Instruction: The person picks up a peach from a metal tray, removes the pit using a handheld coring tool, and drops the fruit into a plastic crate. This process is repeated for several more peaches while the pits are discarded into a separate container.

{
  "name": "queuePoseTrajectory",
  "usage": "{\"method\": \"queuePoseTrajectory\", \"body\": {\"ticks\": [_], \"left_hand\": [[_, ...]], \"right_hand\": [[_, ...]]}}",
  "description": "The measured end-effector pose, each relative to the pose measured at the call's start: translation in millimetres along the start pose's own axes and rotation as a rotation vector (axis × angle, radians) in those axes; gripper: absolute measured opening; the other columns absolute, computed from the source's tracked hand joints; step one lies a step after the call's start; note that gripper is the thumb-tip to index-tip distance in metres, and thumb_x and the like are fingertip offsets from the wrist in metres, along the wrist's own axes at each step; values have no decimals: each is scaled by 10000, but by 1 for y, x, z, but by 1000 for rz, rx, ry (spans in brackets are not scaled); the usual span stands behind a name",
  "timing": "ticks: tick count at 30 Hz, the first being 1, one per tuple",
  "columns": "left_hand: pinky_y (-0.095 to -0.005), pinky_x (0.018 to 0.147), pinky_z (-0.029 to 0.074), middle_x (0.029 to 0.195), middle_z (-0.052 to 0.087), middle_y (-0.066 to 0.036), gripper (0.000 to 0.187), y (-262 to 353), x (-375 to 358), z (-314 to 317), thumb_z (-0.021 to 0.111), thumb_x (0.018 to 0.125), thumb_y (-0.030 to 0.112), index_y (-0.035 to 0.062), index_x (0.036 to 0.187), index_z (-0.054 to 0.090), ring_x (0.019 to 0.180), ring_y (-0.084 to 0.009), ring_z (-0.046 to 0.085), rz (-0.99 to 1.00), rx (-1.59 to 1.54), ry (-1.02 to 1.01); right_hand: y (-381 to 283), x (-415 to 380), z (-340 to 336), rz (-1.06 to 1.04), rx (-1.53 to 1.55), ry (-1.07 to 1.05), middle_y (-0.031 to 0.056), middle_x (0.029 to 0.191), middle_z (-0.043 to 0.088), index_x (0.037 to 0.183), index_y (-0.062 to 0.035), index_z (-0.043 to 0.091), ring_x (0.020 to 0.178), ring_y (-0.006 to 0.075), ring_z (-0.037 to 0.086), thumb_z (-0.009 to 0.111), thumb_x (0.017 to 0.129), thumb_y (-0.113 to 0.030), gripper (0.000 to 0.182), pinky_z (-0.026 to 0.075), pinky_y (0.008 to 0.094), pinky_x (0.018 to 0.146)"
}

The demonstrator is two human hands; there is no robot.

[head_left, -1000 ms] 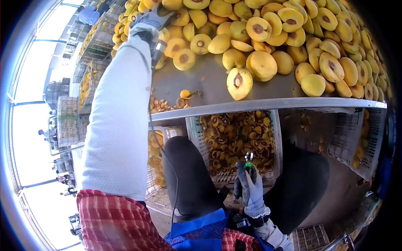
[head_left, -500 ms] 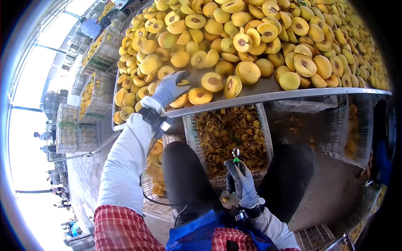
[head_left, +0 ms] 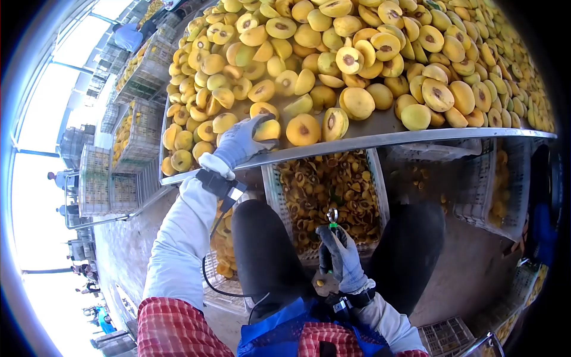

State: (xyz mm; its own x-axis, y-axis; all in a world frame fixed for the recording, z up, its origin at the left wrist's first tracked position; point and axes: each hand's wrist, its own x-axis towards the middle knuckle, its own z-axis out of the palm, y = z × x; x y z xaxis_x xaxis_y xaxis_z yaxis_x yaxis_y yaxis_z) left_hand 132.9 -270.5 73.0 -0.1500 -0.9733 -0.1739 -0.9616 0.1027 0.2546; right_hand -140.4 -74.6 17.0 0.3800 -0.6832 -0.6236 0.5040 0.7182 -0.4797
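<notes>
My left hand (head_left: 242,141), in a grey glove with dark fingertips, is at the table's near edge. Its thumb and fingers are closed around a yellow peach half (head_left: 267,130). Beside it lie a cut half with a brown stone hollow (head_left: 303,129) and another half tipped on its side (head_left: 335,124). Low between my knees, my gloved right hand (head_left: 344,257) is closed around a small pitting tool (head_left: 333,217). The tool's metal loop and green band stick up above the fingers; its handle is hidden in the grip.
Heaped peach halves (head_left: 380,44) cover the metal table, which has a raised rim (head_left: 369,141). Beneath it, a white crate (head_left: 379,184) holds brown-yellow scraps. More fruit crates (head_left: 95,181) stand at left, and a crate (head_left: 502,190) stands at right. A cable (head_left: 223,291) hangs from my left wrist.
My left hand has shifted slightly right and down and closed around a peach half. Several halves near it have moved. My right hand keeps its hold on the tool, almost unmoved.
</notes>
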Motion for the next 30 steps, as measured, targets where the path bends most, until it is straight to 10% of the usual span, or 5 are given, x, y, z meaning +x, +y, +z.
{"method": "queuePoseTrajectory", "body": {"ticks": [5, 10, 14, 21, 30], "left_hand": [[-392, 857, 490, 1201, 545, -142, 590, 79, -59, -4, 820, 619, 175, 179, 1166, 600, 1061, -322, 564, 311, -465, 347], [-439, 961, 437, 1280, 492, -144, 662, 132, -127, 27, 791, 634, 87, 171, 1241, 540, 1164, -378, 492, 606, -325, 139], [-392, 1022, 364, 1338, 431, -155, 742, 160, -162, 51, 697, 815, 135, 33, 1410, 265, 1251, -284, 417, 75, -1683, 80], [-268, 887, 444, 1093, 584, -84, 362, 175, -184, 77, 533, 953, 238, -2, 1221, 497, 1000, -132, 548, -405, -1721, 270], [-293, 923, 420, 1092, 578, -106, 328, 183, -199, 101, 577, 922, 146, -12, 1197, 493, 1008, -168, 546, -65, -1231, 528]], "right_hand": [[-23, -5, 5, -66, 86, -33, -2, 601, 491, 988, -70, 561, 414, 82, 429, 554, 931, -360, 296, 343, 228, 368], [-49, -21, 20, -47, 264, -75, 7, 651, 529, 1075, -35, 551, 431, 71, 433, 548, 930, -314, 314, 360, 198, 401], [-39, -31, 10, -96, 241, -123, 9, 710, 550, 1138, -19, 525, 515, 62, 470, 613, 893, -337, 411, 388, 176, 473], [-22, -41, 12, -300, -229, -74, 50, 837, 597, 1100, -24, 520, 659, 114, 563, 672, 857, -163, 319, 458, 248, 571], [-18, -57, 6, -920, -1045, 130, 148, 737, 595, 918, -54, 529, 671, 347, 607, 691, 763, -121, 233, 473, 399, 569]]}}
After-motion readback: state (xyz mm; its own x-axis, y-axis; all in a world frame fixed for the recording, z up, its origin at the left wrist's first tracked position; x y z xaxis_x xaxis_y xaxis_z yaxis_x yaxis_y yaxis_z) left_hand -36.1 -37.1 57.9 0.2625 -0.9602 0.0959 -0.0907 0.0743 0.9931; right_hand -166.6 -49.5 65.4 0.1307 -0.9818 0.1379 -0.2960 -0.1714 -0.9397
